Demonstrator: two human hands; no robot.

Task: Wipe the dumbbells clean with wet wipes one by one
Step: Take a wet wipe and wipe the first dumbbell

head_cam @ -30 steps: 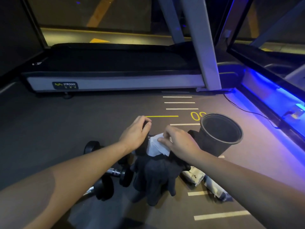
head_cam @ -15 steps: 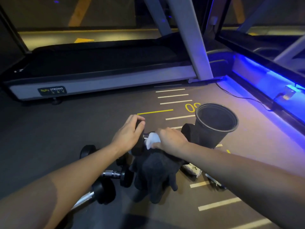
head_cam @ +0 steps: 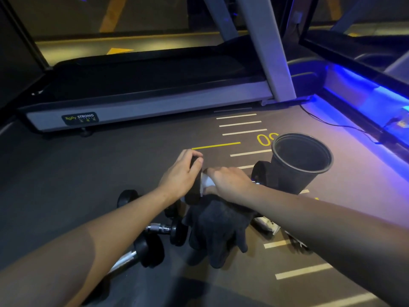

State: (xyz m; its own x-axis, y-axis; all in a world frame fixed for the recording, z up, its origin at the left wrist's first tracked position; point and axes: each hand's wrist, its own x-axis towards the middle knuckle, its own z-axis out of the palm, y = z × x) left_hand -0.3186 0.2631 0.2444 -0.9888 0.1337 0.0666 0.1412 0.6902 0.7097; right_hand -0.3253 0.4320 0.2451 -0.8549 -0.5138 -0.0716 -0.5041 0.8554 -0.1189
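Under right hand [head_cam: 230,182] fingers, white wipe [head_cam: 205,183], on dumbbell [head_cam: 194,187]

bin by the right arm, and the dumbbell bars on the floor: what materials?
Bin: looks like moulded black plastic, matt, with a thin rolled rim that catches the light. Dumbbell bars: bare metal, probably chromed steel, bright and mirror-like with sharp glints. Their end weights look matt black, rubber or coated; cannot tell which.

A black bucket [head_cam: 301,162] stands on the marked floor [head_cam: 88,173], a treadmill [head_cam: 143,103] behind it.
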